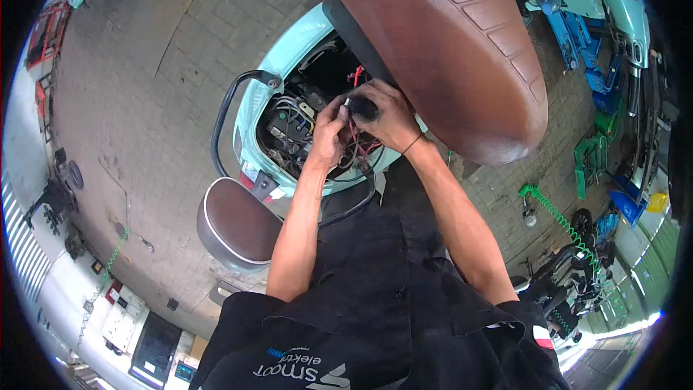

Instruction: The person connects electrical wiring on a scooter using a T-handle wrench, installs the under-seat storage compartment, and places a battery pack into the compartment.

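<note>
Over the open under-seat bay of a mint-green scooter, my two hands meet. My right hand is closed around a small black piece whose exact kind I cannot make out. Fingers of my left hand are pinched at a small pale tip beside that piece. Red wires run behind and below my fingers, and a thin black cable loops under my right hand. Left of my left hand, the bay shows grey cables and dark electrical parts. My hands hide part of the wiring.
The brown seat is tilted up close to my right hand. A black grab rail and a brown backrest pad are at the scooter's rear. Green coiled hoses, blue stands and other scooter parts lie around the paved floor.
</note>
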Demonstrator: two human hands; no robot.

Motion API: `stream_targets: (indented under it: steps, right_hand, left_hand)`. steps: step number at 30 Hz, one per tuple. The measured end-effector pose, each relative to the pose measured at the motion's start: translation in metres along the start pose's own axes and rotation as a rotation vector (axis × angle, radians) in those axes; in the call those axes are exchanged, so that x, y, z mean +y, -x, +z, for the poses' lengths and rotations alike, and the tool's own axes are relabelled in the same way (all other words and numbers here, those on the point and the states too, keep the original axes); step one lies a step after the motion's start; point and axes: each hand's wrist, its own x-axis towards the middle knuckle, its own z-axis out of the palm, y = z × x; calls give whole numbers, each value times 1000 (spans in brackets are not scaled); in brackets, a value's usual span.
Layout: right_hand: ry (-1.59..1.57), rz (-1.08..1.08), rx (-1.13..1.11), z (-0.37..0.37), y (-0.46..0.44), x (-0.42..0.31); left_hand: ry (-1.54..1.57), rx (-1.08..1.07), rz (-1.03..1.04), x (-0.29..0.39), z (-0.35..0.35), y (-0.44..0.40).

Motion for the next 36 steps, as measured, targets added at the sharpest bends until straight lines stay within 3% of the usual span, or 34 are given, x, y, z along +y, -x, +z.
stream_targets:
  steps: [6,9,11,15,17,22,24,26,29,30,33,36]
  right_hand:
    - [-100,-71,19,-1,-4,1]
    - [-117,-25,12,2,0,-9]
    - [-56,42,182,6,3,-25]
    - [94,24,174,8,14,-25]
    - [1,136,97,6,17,-23]
    - [-45,181,143,1,1,-25]
    - [-126,141,165,0,5,-22]
    - [-166,212,21,-8,13,-18]
    - [-724,433,-62,-14,20,-21]
    - [-722,435,-69,-13,18,-19]
    - [-372,165,-49,-10,4,-19]
    - [-327,263,-57,-6,-18,-31]
  left_hand:
    - [59,-42,-2,5,-12,-3]
    - [69,-17,-49,9,-9,-3]
    - [19,-23,-57,10,-9,-4]
    - [54,-5,-49,7,-7,0]
    - [49,-10,-49,3,-7,-2]
    - [191,-46,-40,0,-19,-3]
    - [275,-54,-74,5,-28,-4]
    - [311,30,-122,10,-34,-6]
    - [286,27,-168,25,-32,-9]
    - [291,31,-167,25,-34,-10]
    - [200,-31,-160,25,-39,-15]
    - [159,-33,-156,36,-31,-11]
